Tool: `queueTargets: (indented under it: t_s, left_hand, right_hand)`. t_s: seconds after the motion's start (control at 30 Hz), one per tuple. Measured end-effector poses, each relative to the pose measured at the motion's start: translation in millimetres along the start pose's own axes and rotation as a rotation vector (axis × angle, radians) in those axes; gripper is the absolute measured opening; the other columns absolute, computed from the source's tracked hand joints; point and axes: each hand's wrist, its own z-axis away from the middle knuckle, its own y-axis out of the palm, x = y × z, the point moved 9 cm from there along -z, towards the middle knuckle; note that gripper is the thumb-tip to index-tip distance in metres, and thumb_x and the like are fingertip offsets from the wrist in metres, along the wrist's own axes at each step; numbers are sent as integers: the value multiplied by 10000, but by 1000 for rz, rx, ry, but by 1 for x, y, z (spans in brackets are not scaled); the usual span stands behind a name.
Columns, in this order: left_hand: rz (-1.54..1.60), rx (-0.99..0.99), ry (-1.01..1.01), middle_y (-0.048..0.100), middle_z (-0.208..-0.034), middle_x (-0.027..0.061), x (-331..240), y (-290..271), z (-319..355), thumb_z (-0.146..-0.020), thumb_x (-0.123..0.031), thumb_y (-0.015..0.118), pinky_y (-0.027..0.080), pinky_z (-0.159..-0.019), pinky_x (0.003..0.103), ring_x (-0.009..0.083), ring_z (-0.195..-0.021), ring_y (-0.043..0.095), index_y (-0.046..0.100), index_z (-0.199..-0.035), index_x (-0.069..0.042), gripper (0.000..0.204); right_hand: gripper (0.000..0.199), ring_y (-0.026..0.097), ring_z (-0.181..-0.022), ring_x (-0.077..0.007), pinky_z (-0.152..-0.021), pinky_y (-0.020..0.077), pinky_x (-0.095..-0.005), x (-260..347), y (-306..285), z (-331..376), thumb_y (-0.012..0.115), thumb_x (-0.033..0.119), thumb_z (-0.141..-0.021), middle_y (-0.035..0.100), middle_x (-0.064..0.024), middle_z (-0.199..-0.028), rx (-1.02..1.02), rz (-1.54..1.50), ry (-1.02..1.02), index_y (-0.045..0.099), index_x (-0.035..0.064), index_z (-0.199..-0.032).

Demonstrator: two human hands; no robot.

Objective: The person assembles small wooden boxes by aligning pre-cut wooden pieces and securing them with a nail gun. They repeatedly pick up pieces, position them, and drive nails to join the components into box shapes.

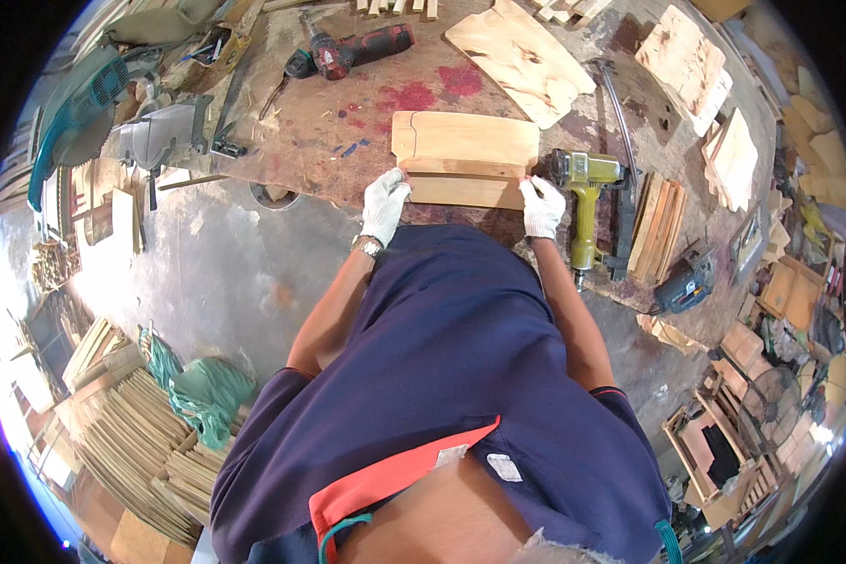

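Both my hands wear white gloves at the near edge of the workbench point(301, 141). My left hand point(384, 205) is closed on the left end of a pale wooden board point(465, 191), and my right hand point(541, 206) pinches its right end. Directly beyond it lies a wider board point(465, 137) with a curved far edge and a thin dark line near its left end. Whether the two boards are joined or only touching, I cannot tell. Just right of my right hand, a yellow-green nail gun point(585, 202) lies on the bench.
A red and black cordless drill point(334, 56) lies at the far side. Shaped wooden panels point(522, 61) and a stack of strips point(658, 228) are to the right, near a blue power tool point(685, 280). A teal saw point(77, 117) stands left. Bundled slats point(132, 432) fill the lower left.
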Motion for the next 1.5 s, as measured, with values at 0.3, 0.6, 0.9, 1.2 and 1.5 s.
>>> queueTargets:
  t_s: [0.3, 0.6, 0.9, 1.2, 1.5]
  left_hand:
    - [21, -30, -9, 701, -1194, 116, -1, -5, 2, -918, -8, 598, 527, -927, 288, 159, -1045, 677, 610, -1290, 98, 387]
    - [-708, -339, 237, 613, -846, 158, -45, -26, 5, -852, -206, 676, 474, -749, 442, 336, -826, 609, 585, -862, -30, 199]
    - [-673, -190, 4, 647, -1008, 188, -37, -18, -9, -834, -403, 666, 460, -927, 417, 337, -1059, 582, 694, -974, -38, 391]
    - [-416, -246, -76, 646, -1183, 233, -23, -16, -6, -777, -518, 767, 475, -928, 412, 326, -1105, 624, 539, -1282, 64, 804]
    - [-308, -171, 72, 716, -843, 88, -45, 6, -5, -873, -304, 756, 505, -723, 350, 180, -751, 651, 715, -982, -17, 310]
  right_hand:
    - [200, 677, -797, -130, -740, 539, -285, -3, -1, 0, 798, 114, -856, 744, -73, -872, -26, 9, -37, 760, -22, -997]
    - [250, 684, -792, -236, -774, 546, -344, 5, -19, 9, 795, 201, -794, 740, -126, -927, -87, 281, -124, 767, 47, -988]
    - [186, 706, -856, -280, -812, 553, -363, 11, -10, 8, 776, 189, -806, 744, -129, -929, -24, 417, -175, 772, 53, -933]
    - [223, 723, -915, -301, -866, 553, -371, 5, -13, 8, 765, 199, -826, 750, -166, -969, -14, 395, -168, 766, 20, -959]
    - [200, 728, -914, -265, -852, 559, -359, 2, -13, 4, 771, 143, -814, 759, -158, -992, -12, 291, -175, 752, 17, -968]
